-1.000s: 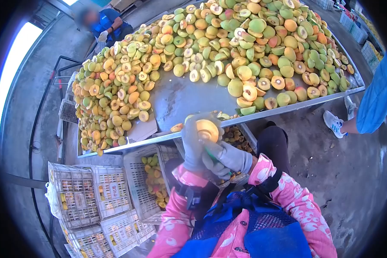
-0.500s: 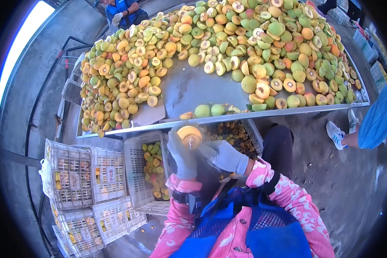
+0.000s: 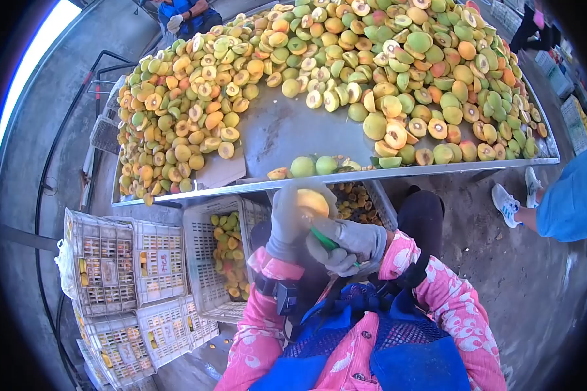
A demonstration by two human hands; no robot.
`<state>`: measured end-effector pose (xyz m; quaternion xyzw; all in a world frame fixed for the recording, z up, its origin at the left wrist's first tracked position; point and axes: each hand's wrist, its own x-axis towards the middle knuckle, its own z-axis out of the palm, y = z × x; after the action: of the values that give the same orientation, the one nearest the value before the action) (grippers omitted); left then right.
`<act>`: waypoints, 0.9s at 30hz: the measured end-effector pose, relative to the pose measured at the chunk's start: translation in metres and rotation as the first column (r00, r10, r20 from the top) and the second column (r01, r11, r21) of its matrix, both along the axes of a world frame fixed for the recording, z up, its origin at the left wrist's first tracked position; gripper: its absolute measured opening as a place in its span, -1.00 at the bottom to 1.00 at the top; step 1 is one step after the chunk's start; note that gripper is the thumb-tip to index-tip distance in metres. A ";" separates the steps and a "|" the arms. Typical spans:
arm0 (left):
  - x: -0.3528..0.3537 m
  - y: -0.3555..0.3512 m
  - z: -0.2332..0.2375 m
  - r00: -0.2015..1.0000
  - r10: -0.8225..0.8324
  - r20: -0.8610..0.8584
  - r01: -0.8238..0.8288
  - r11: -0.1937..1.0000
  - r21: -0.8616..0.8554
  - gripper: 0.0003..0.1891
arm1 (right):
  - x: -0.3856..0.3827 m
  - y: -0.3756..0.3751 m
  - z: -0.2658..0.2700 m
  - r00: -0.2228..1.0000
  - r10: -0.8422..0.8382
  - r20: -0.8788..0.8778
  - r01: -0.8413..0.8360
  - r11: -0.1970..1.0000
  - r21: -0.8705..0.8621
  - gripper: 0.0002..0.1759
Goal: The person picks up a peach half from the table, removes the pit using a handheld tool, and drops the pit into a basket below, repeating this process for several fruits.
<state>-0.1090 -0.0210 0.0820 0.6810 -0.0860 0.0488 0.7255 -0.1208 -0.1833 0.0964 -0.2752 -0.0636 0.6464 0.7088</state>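
Observation:
My left hand (image 3: 285,225), in a grey glove, is closed around a peach half (image 3: 313,201), held up just below the table's front edge. The fruit is blurred. My gloved right hand (image 3: 359,240) is closed on a green-handled tool (image 3: 323,238) and sits close against the left hand. The tool's working end is hidden or smeared at the fruit. On the metal rim ahead, a few green peaches (image 3: 302,167) lie near both hands. Beneath the hands, a crate holds dark pits and scraps (image 3: 353,203).
Halved peaches (image 3: 202,98) are heaped on the metal table (image 3: 287,130). A white crate (image 3: 199,251) with fruit stands lower left, beside stacked crates (image 3: 163,260). Another person in blue (image 3: 189,14) is across the table; someone's legs and shoes (image 3: 507,207) are at right.
Both hands have shifted slightly right, and the peach half has turned in my left hand. The right hand has rolled over, bringing the green handle into sight.

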 end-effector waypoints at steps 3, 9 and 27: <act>0.000 -0.007 0.015 0.983 -0.048 -0.178 0.032 0.996 -0.088 -0.67 | 0.004 -0.004 -0.003 1.000 -0.023 -0.009 0.023 0.999 -0.033 -0.32; -0.005 -0.020 0.020 0.987 0.100 0.124 -0.108 0.993 0.057 -0.59 | 0.001 -0.010 -0.002 0.999 0.007 -0.046 -0.004 0.999 0.054 -0.32; -0.090 0.198 -0.108 0.731 0.572 -0.372 -0.680 0.658 -0.324 -0.63 | 0.059 0.004 -0.108 -0.154 0.700 0.697 0.634 0.611 -0.473 -0.57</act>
<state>-0.1993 0.1771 -0.0261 0.4868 0.2561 0.2338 0.8018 -0.0618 -0.1796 -0.0113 -0.9318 -0.2935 0.1532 0.1484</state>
